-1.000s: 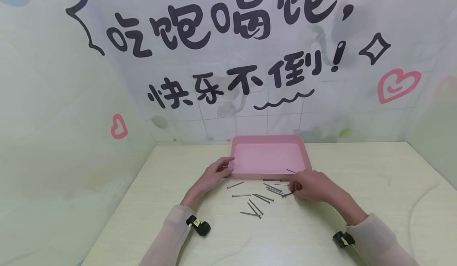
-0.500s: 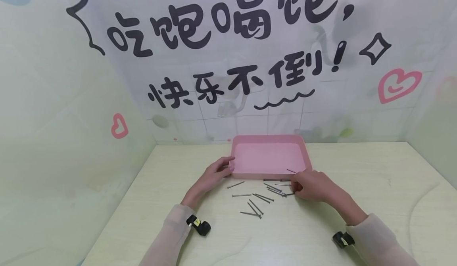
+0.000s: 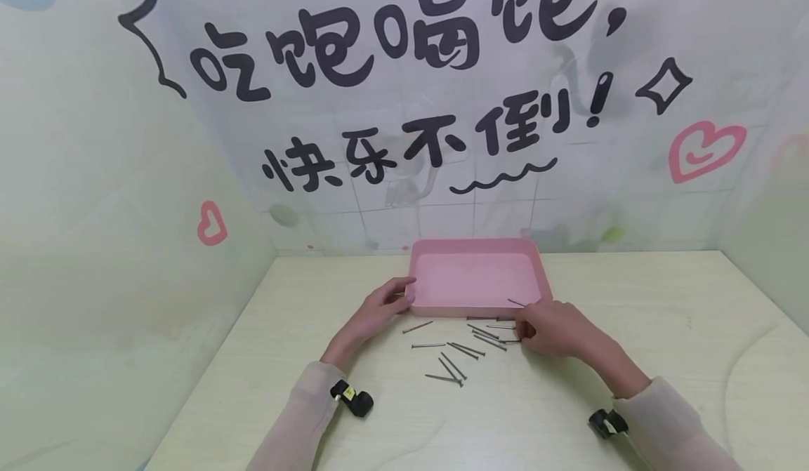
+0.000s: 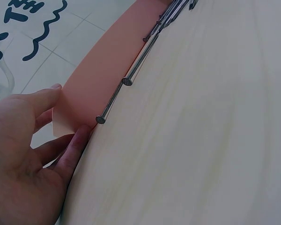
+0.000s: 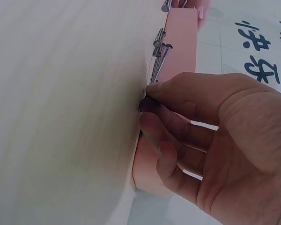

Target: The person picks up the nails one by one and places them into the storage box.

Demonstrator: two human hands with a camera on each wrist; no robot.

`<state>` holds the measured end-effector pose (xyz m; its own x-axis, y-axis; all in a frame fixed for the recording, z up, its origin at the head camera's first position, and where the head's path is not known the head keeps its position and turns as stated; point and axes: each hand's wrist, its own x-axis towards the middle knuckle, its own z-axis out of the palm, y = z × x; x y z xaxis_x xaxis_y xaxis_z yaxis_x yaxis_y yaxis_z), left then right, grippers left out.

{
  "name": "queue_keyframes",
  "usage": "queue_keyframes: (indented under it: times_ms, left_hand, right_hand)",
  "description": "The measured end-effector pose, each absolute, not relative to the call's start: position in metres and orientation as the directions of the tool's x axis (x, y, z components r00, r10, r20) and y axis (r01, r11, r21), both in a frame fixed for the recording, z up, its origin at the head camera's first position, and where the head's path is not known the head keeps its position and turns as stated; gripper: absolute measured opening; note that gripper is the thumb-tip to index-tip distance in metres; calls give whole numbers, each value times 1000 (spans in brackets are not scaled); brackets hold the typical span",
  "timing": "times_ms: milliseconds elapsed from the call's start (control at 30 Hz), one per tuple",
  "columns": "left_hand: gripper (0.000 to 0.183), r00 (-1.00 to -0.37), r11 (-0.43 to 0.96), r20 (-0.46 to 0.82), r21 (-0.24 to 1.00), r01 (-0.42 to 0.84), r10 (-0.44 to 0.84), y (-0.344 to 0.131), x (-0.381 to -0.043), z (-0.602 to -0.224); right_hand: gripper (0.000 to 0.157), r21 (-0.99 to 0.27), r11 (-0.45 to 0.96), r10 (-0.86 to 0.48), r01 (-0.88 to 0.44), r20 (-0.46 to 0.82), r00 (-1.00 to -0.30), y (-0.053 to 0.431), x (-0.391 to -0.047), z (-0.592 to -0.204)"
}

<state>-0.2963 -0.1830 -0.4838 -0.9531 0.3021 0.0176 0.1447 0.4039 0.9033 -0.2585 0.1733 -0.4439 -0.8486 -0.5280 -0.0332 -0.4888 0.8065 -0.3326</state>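
Note:
A pink tray [image 3: 477,311] sits on a pale wooden table [image 3: 663,302]. Several steel nails [image 3: 451,350] lie scattered just in front of it. My left hand [image 3: 404,299] rests at the tray's near-left corner [image 4: 103,70], fingers fairly straight against its wall. Nails [image 4: 131,79] run along the tray's front wall. My right hand [image 3: 521,332] is curled at the tray's near-right corner, and its fingertips [image 5: 147,101] pinch a nail down on the table. A thin nail tip [image 3: 515,303] sticks out from this hand over the tray rim. The tray's inside looks bare.
Light printed wall panels with black lettering enclose the table at the back and on both sides. A small black camera sits on each wrist [image 3: 354,401] [image 3: 608,422]. Bare tabletop stretches left and right of the tray.
The right fingertips have shifted slightly over the nail by the tray's right corner, which has moved a little. The left hand and the tray stay still.

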Motion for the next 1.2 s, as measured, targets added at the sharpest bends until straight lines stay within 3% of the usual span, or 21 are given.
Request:
queue_keyframes:
  times_ms: [1200]
  left_hand:
    - [50, -953, 405, 23, 902, 151, 302, -182, -297, -486]
  right_hand:
    - [13, -346, 801, -515, -489, 17, -857, 172, -260, -438]
